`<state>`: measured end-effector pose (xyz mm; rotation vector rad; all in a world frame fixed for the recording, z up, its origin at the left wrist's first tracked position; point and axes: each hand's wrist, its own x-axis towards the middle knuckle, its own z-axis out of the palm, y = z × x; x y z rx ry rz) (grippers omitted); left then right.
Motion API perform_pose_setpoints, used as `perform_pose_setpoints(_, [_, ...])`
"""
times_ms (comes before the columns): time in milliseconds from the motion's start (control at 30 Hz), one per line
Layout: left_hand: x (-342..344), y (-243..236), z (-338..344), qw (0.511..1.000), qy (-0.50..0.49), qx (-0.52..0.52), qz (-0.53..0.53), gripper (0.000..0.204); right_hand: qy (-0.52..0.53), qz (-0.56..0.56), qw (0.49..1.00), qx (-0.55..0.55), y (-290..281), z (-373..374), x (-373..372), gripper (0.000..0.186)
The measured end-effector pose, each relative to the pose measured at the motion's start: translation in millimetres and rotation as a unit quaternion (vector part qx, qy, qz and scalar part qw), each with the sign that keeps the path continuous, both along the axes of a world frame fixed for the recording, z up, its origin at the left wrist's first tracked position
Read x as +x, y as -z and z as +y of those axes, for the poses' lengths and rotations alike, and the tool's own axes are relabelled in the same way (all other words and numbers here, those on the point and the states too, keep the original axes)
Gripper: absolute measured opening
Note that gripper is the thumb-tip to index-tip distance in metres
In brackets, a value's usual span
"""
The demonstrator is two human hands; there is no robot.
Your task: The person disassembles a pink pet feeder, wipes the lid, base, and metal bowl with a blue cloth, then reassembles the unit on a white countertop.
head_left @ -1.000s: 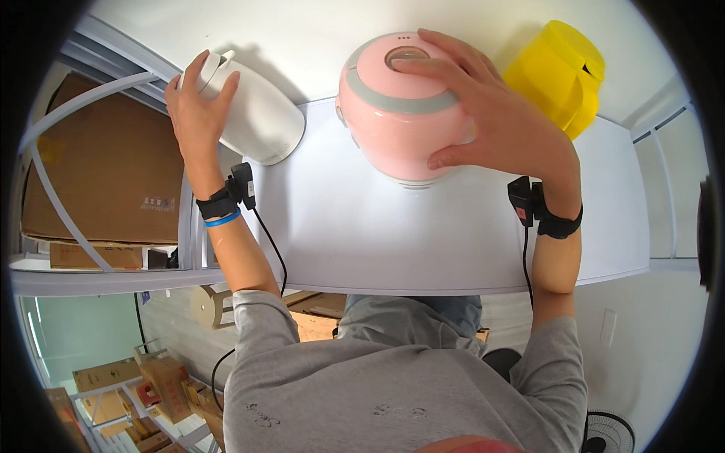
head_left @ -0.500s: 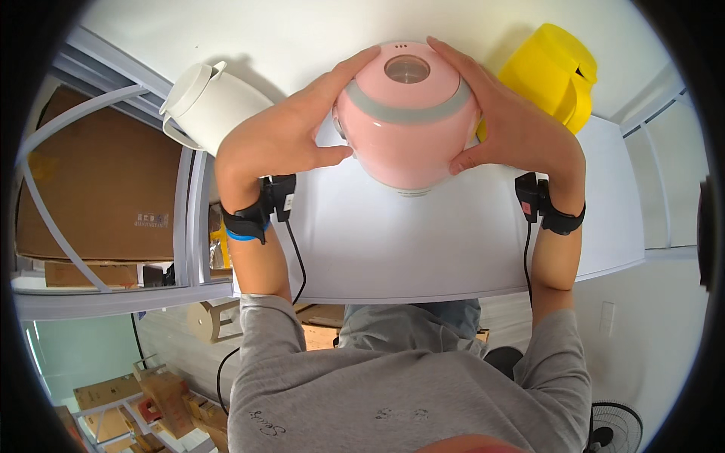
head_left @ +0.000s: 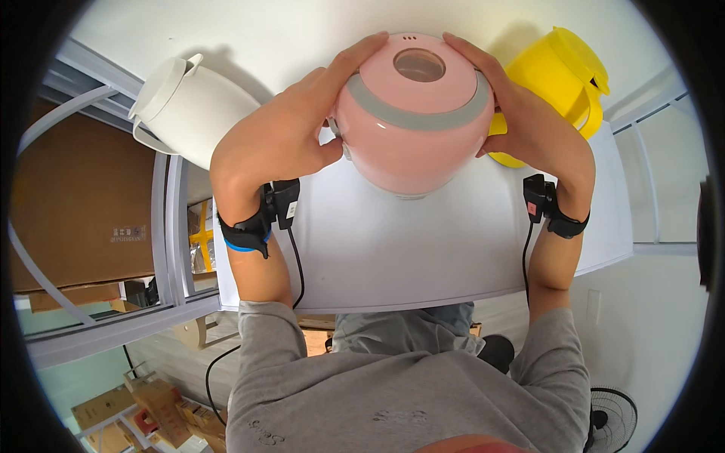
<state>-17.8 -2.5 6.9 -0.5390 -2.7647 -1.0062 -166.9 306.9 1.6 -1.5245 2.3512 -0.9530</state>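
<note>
Pink cooker (head_left: 415, 162) at upper center of frame, round lid window facing up, clasped between both hands. Left hand (head_left: 283, 128) spread along its left side, fingers up near the lid, thumb lower; right hand (head_left: 532, 124) mirrors that on the right. Can't tell if base touches the white table (head_left: 408, 257). White jug (head_left: 200, 113) upper left, yellow jug (head_left: 555, 72) upper right, each partly hidden by a hand.

Wall (head_left: 279, 34): white, soft shadows
Tabletop (head_left: 408, 257): white, brightly lit
Rack (head_left: 121, 331): pale metal, left; large brown carton (head_left: 83, 196) behind bars
Floor (head_left: 177, 361): greyish; beige stool (head_left: 198, 332)
Boxes (head_left: 162, 408): cardboard, lower left
Fan (head_left: 600, 420): dark, round cage, lower right
</note>
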Motion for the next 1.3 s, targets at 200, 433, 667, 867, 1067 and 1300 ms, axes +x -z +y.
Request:
perform_pose_setpoints(200, [6.5, -9.9, 5.1, 0.991, -0.106, -0.021, -0.083, 0.116, 0.001, -0.002, 1.000, 0.016, 0.0, 0.6, -6.0, 0.121])
perform_pose_setpoints(433, [3.7, 0.0, -19.1, 0.992, -0.097, -0.052, -0.063, 0.099, -0.015, 0.045, 0.998, -0.032, 8.5, -9.2, -1.3, 0.119])
perform_pose_setpoints(667, [12.4, -5.4, -29.5, 0.992, -0.090, -0.035, -0.082, 0.077, -0.058, 0.000, 0.996, -0.062, 9.0, -10.6, 1.7, 0.118])
perform_pose_setpoints(867, [15.5, -7.0, -28.8, 0.983, -0.125, -0.085, -0.101, 0.069, -0.046, -0.022, 0.998, -0.038, 4.3, -13.6, 7.2, 0.118])
perform_pose_setpoints(1067, [17.4, -5.8, -24.3, 0.989, -0.121, -0.056, -0.067, 0.069, -0.030, 0.001, 0.999, -0.011, -1.5, -17.8, 7.7, 0.112])
perform_pose_setpoints(1300, [18.9, -13.1, -17.3, 0.985, -0.136, -0.067, -0.089, 0.067, -0.022, 0.037, 0.998, -0.034, 7.1, -20.9, 7.5, 0.115])
